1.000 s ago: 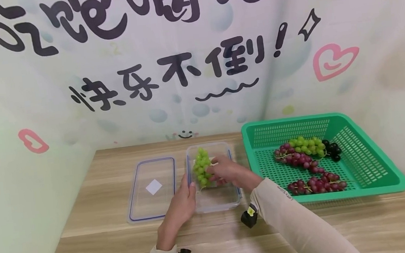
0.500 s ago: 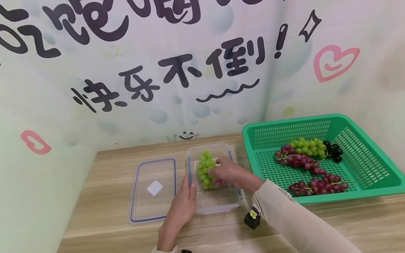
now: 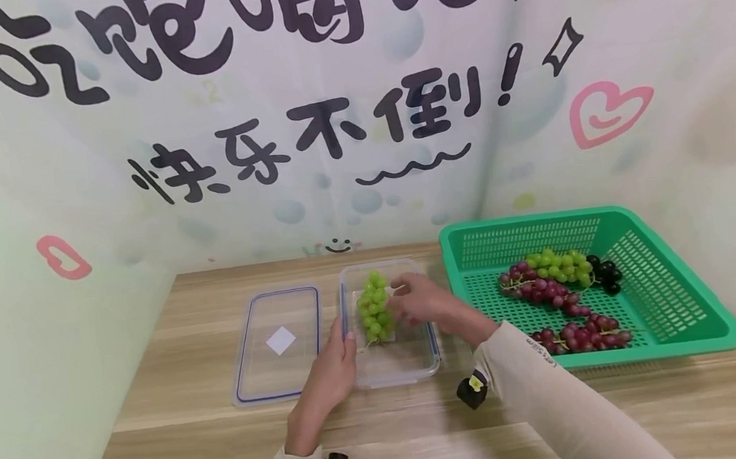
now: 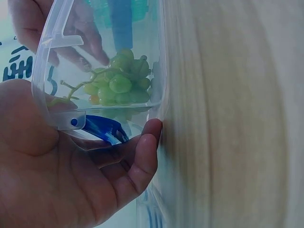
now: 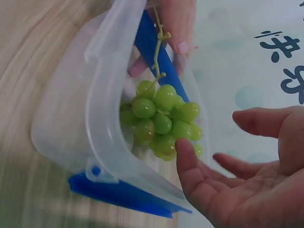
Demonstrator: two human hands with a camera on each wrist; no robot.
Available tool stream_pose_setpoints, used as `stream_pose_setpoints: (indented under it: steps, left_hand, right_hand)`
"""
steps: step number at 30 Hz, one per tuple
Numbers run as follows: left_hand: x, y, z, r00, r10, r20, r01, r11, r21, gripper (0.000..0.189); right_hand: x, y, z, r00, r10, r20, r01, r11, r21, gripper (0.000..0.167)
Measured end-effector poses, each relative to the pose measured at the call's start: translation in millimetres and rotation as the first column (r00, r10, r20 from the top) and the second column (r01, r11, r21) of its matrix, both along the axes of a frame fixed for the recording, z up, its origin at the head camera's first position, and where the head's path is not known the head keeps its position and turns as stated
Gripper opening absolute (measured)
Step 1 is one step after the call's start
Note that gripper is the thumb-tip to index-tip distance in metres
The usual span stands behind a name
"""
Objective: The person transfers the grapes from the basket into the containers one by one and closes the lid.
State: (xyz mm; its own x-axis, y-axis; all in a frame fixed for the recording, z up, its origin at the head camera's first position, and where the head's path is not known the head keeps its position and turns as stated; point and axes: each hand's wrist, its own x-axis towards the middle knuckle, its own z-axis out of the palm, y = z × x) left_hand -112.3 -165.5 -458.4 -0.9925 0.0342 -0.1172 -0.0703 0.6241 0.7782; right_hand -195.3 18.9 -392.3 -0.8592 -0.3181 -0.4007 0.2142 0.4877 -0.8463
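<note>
A bunch of green grapes (image 3: 374, 309) lies inside a clear plastic container (image 3: 392, 381) with blue side latches. My left hand (image 3: 330, 372) grips the container's left wall; in the left wrist view the thumb is at the rim and the fingers lie by the blue latch (image 4: 105, 129). My right hand (image 3: 424, 301) is over the container's right side, fingers spread and holding nothing. In the right wrist view one fingertip (image 5: 184, 148) is beside the green grapes (image 5: 164, 124); whether it touches them I cannot tell.
Left of the container, a clear lid (image 3: 272, 379) with a blue seal and a white square lies flat on the wooden table (image 3: 230, 457). On the right stands a green basket (image 3: 703, 326) holding red grapes (image 3: 581, 334), more green grapes and black grapes (image 3: 605, 273).
My right hand has let go of the green grapes and drawn back to the right, its fingers spreading. The bunch shifted slightly right, then stayed put. My left hand has kept its grip.
</note>
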Motion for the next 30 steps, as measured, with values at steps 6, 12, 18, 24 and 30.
stream_pose_setpoints:
  steps: [6,12,18,24,30]
  left_hand:
    - [0.1,0.8,0.1,1.000,0.000,-0.001,0.000,1.000,-0.002,0.057]
    - [-1.1,-0.2,-1.4,1.000,0.001,0.008,-0.001,1.000,0.000,0.057]
    - [-1.8,-0.2,-1.9,1.000,0.000,0.009,0.000,1.000,-0.004,0.057]
    - [-1.7,-0.1,-1.8,1.000,-0.002,0.010,0.002,1.000,0.000,0.057]
    - [-0.7,-0.4,-1.9,1.000,-0.010,0.009,0.010,1.000,-0.012,0.057]
  right_hand:
    - [-2.9,11,6.4,0.998,0.046,-0.042,-0.046,0.999,-0.003,0.039]
    - [-4.9,24,14.5,0.994,0.044,-0.098,-0.045,0.999,-0.004,0.032]
    - [-7.3,36,22.0,0.997,0.024,-0.077,-0.028,0.998,-0.055,0.034]
    - [-12.5,49,30.2,0.998,-0.007,-0.068,0.000,0.996,-0.094,0.036]
    - [-15.6,67,41.8,0.996,-0.018,-0.085,0.011,0.997,-0.080,0.038]
